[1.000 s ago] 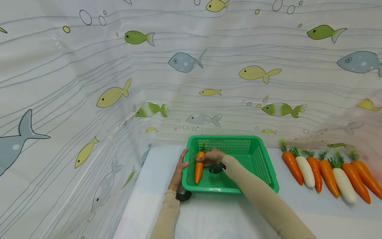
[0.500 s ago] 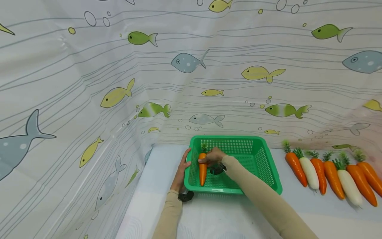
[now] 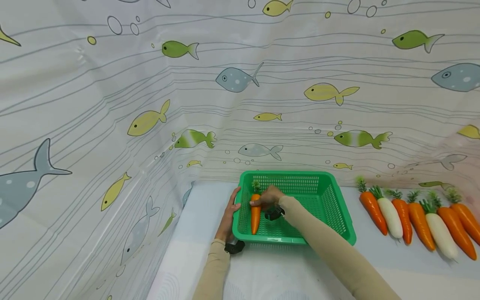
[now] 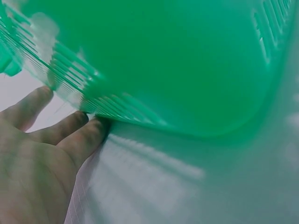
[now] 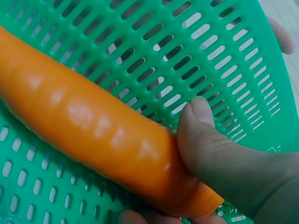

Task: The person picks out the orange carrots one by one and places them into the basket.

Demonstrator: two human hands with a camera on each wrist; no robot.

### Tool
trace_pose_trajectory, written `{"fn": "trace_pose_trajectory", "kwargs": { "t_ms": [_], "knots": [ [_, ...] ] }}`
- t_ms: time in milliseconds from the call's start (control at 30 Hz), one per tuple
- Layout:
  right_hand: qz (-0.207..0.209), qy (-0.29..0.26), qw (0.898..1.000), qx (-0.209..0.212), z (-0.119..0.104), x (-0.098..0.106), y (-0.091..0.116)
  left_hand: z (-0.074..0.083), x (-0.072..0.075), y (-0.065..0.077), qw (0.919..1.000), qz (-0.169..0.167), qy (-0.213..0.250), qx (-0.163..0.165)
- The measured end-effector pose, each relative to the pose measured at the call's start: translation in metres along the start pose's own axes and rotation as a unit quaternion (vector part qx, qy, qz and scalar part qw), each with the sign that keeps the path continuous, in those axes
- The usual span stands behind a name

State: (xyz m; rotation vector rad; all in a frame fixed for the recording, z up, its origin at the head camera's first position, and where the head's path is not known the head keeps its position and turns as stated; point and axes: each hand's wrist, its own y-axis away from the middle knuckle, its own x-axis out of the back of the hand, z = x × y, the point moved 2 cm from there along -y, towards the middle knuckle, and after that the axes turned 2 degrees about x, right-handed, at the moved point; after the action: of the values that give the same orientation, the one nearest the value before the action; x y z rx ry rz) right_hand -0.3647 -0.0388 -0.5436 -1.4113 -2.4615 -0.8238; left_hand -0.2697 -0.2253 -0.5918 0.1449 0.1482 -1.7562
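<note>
Head: right arm (image 3: 331, 246) slants inward; fingers (image 3: 256, 203) grip carrot (image 3: 255, 218).

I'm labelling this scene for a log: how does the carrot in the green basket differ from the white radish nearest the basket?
The carrot is orange; the radish is white. The right hand grips the carrot inside the basket; the radish lies untouched on the table. Both taper and have green tops.

Close-fitting beige sleeves (image 3: 331, 250) with paired black wrist-worn devices (image 3: 234, 248)
</note>
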Motion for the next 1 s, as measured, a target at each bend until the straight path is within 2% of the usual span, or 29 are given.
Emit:
{"fn": "trace_pose_trajectory", "kwargs": {
  "t_ms": [300, 500, 667, 1000],
  "knots": [
    [0.006, 0.014, 1.000, 0.002, -0.0005, 0.0024, 0.0029, -0.0003, -0.0016, 0.0005, 1.0000, 0.000, 0.007, -0.003],
    [-0.011, 0.020, 1.000, 0.007, -0.0034, 0.0004, 0.0080, 0.0003, -0.0023, 0.0013, 1.0000, 0.007, -0.001, -0.003],
    [-0.006, 0.021, 1.000, 0.006, -0.0029, 0.0005, 0.0067, -0.0001, -0.0011, 0.0014, 1.0000, 0.008, -0.003, -0.004],
    [-0.005, 0.061, 0.998, 0.008, 0.0008, 0.0043, 0.0071, 0.0012, -0.0036, 0.0038, 0.9999, 0.013, -0.007, -0.004]
  ]
}}
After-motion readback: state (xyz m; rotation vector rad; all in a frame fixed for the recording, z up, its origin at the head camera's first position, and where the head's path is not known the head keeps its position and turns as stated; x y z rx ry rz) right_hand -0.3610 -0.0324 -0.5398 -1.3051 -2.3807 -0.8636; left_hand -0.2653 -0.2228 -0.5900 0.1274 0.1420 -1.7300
